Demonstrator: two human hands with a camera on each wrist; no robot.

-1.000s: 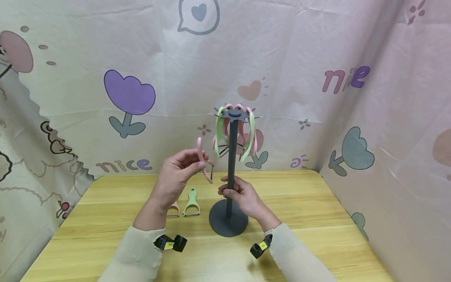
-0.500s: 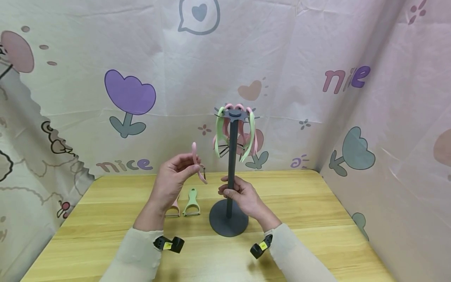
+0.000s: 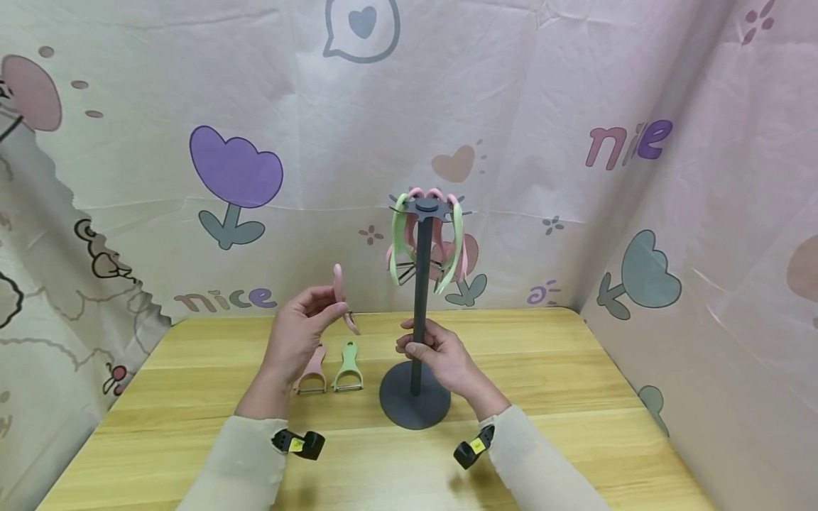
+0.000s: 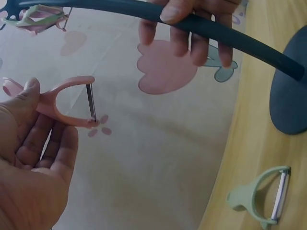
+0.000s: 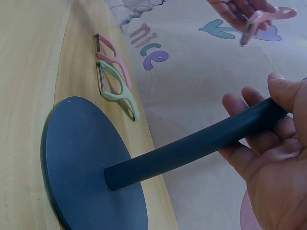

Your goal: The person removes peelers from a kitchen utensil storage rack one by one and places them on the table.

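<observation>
My left hand [image 3: 297, 330] pinches a pink peeler [image 4: 57, 103] by its handle, its blade end pointing away from the palm. The peeler is held above the table, to the left of a dark grey stand [image 3: 422, 284]. Around the stand's upright pole curl the fingers of my right hand [image 3: 441, 355], low on the pole above the round base [image 5: 86, 158]. Pink and green peelers [image 3: 457, 245] hang from the hooked top of the stand. On the table below my left hand lie a pink peeler [image 3: 312, 372] and a green peeler [image 3: 348, 367], side by side.
The wooden table [image 3: 543, 440] runs up to a patterned cloth backdrop [image 3: 332, 142], which also closes off both sides. A wrist camera [image 3: 313, 445] is strapped to my left wrist, another camera [image 3: 466, 454] to my right.
My left hand has moved left and slightly down with the pink peeler, away from the stand. More of the pink peeler on the table now shows. My right hand has stayed on the pole.
</observation>
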